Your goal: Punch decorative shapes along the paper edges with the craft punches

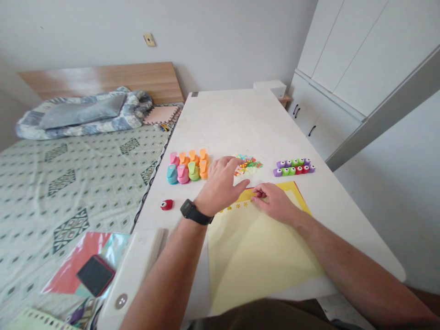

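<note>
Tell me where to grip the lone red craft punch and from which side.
Pinch the red craft punch across its rounded body from above, probably with the left hand, the nearer one. It sits alone on the white table, apart from the other punches, so nothing crowds the fingers. Its small, low shape suits a fingertip grip.

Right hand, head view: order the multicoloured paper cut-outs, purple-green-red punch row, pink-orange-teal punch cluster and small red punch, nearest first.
From the right hand:
1. Multicoloured paper cut-outs, ahead-left, and purple-green-red punch row, ahead-right: too close to call.
2. Pink-orange-teal punch cluster, farther left.
3. Small red punch, farthest left.
</note>
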Demonstrator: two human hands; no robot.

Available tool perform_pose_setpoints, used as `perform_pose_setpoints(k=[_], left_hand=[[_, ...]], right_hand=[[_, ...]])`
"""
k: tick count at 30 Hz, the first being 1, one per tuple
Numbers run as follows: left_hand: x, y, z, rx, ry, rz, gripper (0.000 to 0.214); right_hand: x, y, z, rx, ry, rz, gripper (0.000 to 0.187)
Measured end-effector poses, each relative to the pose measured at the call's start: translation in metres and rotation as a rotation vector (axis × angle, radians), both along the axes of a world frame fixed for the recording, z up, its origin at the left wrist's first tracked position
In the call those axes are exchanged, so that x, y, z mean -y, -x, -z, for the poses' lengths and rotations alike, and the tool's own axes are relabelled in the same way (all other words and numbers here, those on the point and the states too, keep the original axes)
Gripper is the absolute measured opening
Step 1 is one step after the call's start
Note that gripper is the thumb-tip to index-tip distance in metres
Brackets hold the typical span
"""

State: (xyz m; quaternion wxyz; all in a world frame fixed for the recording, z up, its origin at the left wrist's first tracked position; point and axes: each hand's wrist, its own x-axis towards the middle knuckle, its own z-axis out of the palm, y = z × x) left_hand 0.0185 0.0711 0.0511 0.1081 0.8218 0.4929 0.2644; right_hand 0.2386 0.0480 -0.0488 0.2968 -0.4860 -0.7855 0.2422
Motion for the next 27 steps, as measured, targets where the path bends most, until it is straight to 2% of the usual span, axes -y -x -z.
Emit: perform_pose_setpoints(k=[4, 9, 14, 20, 27], left_hand=[[0.015, -0.002, 0.005, 0.038, 0.028, -0.005, 0.043], [0.031, 0.014, 0.009, 0.099, 0.019, -0.127, 0.033], [0.042, 0.040, 0.029, 0.109, 0.139, -0.247, 0.036], [0.048, 0.061, 0.054, 0.073, 0.231, -0.275, 0.032], [0.054, 0.070, 0.059, 0.006, 0.304, -0.305, 0.035]], right_hand=[[0.001, 0.000, 0.002, -0.010, 0.000, 0.001, 0.014], [0.001, -0.001, 0.002, -0.011, 0.005, 0.011, 0.016], [0.001, 0.000, 0.001, 0.003, 0.018, 0.026, 0.015], [0.000, 0.000, 0.000, 0.006, -0.001, 0.008, 0.015], [0.001, 0.001, 0.000, 0.004, -0.012, 0.004, 0.014]])
